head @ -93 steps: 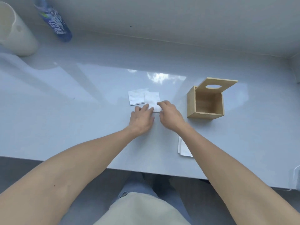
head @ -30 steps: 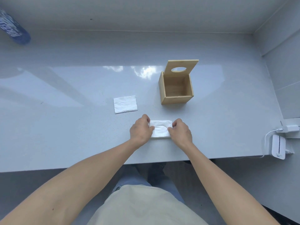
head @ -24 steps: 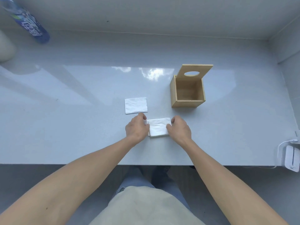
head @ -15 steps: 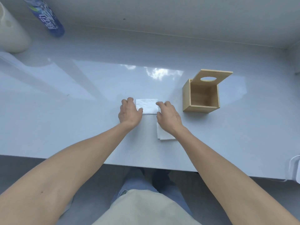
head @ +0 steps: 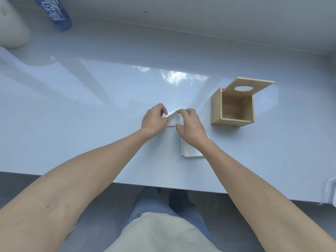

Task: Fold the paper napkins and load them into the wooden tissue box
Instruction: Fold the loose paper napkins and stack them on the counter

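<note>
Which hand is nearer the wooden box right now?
Right. The right hand sits just beside the wooden tissue box; the left hand is farther off, across the napkin both hands pinch.

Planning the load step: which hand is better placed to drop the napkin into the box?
Right. The right hand already pinches the napkin and sits nearer the open box; the left hand is farther.

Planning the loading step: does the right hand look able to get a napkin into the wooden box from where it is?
Probably yes. The wooden box stands just right of the right hand, lid tipped back, its opening bare, with clear countertop between. The hand is busy pinching the napkin with the left hand.
</note>
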